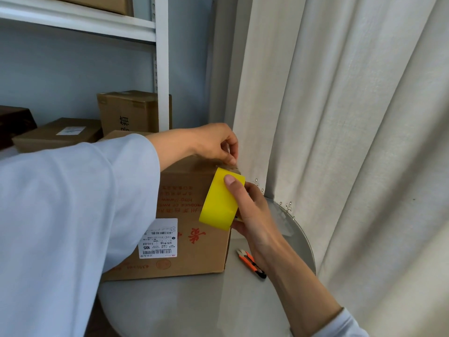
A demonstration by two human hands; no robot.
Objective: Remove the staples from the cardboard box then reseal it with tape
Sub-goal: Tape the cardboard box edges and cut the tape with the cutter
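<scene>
Fingers of the right hand (252, 215) curl round a yellow roll of tape (220, 200), thumb (230, 181) flat on its outer face, holding it against the upper right corner of the cardboard box (189, 215). Above it the left hand (216, 142) reaches across the box top, its fingertips pinching something thin and clear at that corner; it looks like the loose end of the tape, though I cannot tell for sure.

Brown and closed, the box stands on a round grey table (194, 302), its near side printed with red characters that read upside down and carrying a white shipping label (159, 239) with barcodes. Its top is mostly hidden behind the pale blue sleeve (73, 215) of the left arm. What it holds cannot be seen.

An orange-handled cutter (251, 262) lies on the table just right of the box, under the right forearm. Behind, a white shelf unit (161, 69) carries several more closed cardboard boxes (131, 110). A pale curtain (352, 142) hangs at the right.
</scene>
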